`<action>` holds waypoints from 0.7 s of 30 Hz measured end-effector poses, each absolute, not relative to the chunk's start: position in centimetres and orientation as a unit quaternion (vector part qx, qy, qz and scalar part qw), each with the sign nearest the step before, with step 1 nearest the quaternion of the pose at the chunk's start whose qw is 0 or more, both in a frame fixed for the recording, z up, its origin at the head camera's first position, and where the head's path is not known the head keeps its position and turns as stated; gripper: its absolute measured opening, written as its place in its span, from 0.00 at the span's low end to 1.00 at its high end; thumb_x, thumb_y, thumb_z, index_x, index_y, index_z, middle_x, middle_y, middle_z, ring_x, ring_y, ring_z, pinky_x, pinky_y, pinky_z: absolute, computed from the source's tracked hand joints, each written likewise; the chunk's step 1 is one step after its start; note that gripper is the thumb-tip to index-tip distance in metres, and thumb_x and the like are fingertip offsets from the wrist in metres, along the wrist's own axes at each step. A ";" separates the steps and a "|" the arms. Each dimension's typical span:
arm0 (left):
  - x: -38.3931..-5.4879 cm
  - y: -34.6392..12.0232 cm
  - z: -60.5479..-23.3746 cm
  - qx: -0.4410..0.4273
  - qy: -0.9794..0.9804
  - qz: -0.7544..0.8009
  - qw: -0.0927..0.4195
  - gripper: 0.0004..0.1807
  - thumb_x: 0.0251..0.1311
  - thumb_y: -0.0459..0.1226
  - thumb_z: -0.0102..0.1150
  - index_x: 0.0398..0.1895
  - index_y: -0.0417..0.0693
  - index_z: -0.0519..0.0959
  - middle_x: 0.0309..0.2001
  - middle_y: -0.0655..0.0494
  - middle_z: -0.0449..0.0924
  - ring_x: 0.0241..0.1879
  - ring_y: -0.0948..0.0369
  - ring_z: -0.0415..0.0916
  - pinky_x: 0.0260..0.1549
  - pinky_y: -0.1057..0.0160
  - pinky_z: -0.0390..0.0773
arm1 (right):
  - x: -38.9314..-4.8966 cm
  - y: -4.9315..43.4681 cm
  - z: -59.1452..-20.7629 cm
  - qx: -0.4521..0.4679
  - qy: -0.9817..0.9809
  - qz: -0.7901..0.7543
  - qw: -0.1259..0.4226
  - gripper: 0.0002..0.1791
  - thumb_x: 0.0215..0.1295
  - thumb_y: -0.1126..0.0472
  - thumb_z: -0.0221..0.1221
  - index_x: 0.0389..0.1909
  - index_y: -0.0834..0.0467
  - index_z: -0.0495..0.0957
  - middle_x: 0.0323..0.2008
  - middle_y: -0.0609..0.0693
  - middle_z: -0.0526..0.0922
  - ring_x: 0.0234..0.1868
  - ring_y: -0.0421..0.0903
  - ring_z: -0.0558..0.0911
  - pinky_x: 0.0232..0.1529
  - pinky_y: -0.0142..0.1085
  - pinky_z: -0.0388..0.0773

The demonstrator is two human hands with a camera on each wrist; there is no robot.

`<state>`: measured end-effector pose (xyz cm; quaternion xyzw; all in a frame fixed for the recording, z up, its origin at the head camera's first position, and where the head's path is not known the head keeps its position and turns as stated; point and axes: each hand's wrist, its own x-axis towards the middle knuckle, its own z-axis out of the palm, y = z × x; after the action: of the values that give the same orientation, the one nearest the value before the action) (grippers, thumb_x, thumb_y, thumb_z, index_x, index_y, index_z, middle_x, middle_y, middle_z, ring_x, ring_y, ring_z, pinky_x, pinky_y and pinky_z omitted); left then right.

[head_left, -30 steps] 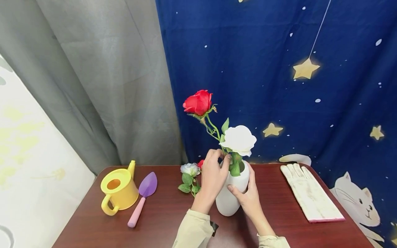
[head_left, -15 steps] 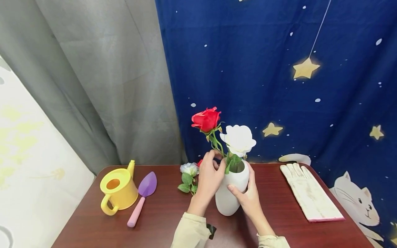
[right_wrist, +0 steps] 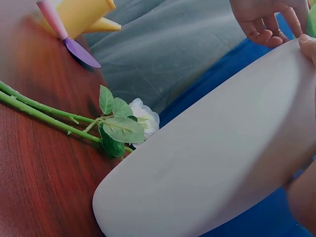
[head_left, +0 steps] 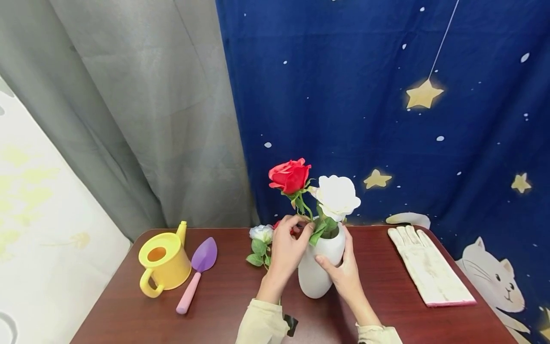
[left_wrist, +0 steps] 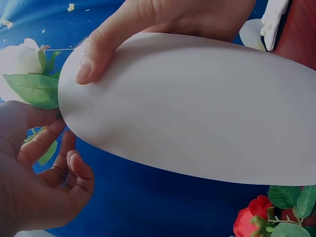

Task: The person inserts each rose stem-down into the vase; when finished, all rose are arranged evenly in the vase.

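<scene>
My right hand (head_left: 345, 274) grips the white vase (head_left: 315, 274), which stands slightly tilted on the table, its thumb across the near side below the rim. At the vase's mouth my left hand (head_left: 284, 248) pinches the stem of a red rose (head_left: 290, 177). The stem's lower end is hidden by the hand and the vase. A white rose (head_left: 338, 197) stands in the vase, right of the red bloom, with green leaves (left_wrist: 33, 90) at the rim. The left wrist view shows the other left fingers loosely curled beside the vase.
Behind my left forearm lie a pale blue-white flower (head_left: 261, 233) and another red rose (left_wrist: 254, 217), their stems (right_wrist: 49, 114) on the table. To the left are a yellow watering can (head_left: 165, 263) and a purple trowel (head_left: 204, 255). White gloves (head_left: 429, 270) lie on the right.
The red rose has come down and slightly right, closer to the white rose. My left hand has lowered with it; the white rose has shifted a little right. My right hand stays on the vase.
</scene>
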<state>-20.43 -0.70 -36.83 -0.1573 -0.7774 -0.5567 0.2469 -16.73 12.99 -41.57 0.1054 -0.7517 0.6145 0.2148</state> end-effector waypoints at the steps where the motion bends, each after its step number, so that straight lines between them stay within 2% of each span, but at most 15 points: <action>1: -20.4 -0.8 -37.0 -0.157 -0.777 -0.556 0.249 0.02 0.54 0.40 0.64 0.27 0.53 0.83 0.29 0.62 0.73 0.29 0.61 0.70 0.27 0.66 0.70 | -16.7 13.0 -41.6 0.105 -0.752 0.615 0.214 0.50 0.49 0.72 0.64 0.70 0.60 0.46 0.63 0.56 0.60 0.55 0.42 0.67 0.49 0.29 0.67; 5: -20.3 -0.8 -37.3 -0.158 -0.777 -0.551 0.259 0.03 0.52 0.39 0.65 0.26 0.51 0.83 0.31 0.58 0.75 0.33 0.58 0.70 0.30 0.63 0.70 | -16.7 12.9 -41.5 0.104 -0.750 0.617 0.215 0.50 0.49 0.73 0.64 0.70 0.60 0.46 0.63 0.57 0.61 0.56 0.42 0.67 0.49 0.28 0.65; 8: -20.2 -0.8 -37.4 -0.159 -0.775 -0.553 0.261 0.02 0.52 0.39 0.65 0.27 0.51 0.83 0.32 0.56 0.74 0.32 0.58 0.70 0.29 0.65 0.69 | -16.7 12.9 -41.6 0.103 -0.747 0.621 0.216 0.50 0.49 0.73 0.64 0.70 0.60 0.46 0.62 0.56 0.62 0.55 0.42 0.67 0.49 0.28 0.65; 15: -19.7 -1.1 -38.9 -0.127 -0.749 -0.606 0.236 0.07 0.61 0.40 0.58 0.37 0.48 0.80 0.37 0.57 0.72 0.32 0.61 0.71 0.26 0.68 0.73 | -16.5 12.9 -41.7 0.106 -0.757 0.606 0.218 0.47 0.50 0.71 0.64 0.69 0.59 0.49 0.59 0.56 0.65 0.54 0.42 0.68 0.48 0.33 0.67; 21: -19.5 -2.4 -41.4 -0.082 -0.751 -0.614 0.228 0.05 0.61 0.38 0.57 0.37 0.48 0.80 0.34 0.59 0.73 0.30 0.62 0.71 0.27 0.67 0.72 | -16.3 12.7 -41.6 0.101 -0.756 0.605 0.229 0.45 0.47 0.70 0.64 0.67 0.61 0.53 0.55 0.54 0.68 0.51 0.41 0.70 0.47 0.33 0.68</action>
<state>-19.46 -2.42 -41.35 -0.0821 -0.7509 -0.6142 0.2282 -16.34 12.75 -41.57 0.1015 -0.7555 0.6053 0.2291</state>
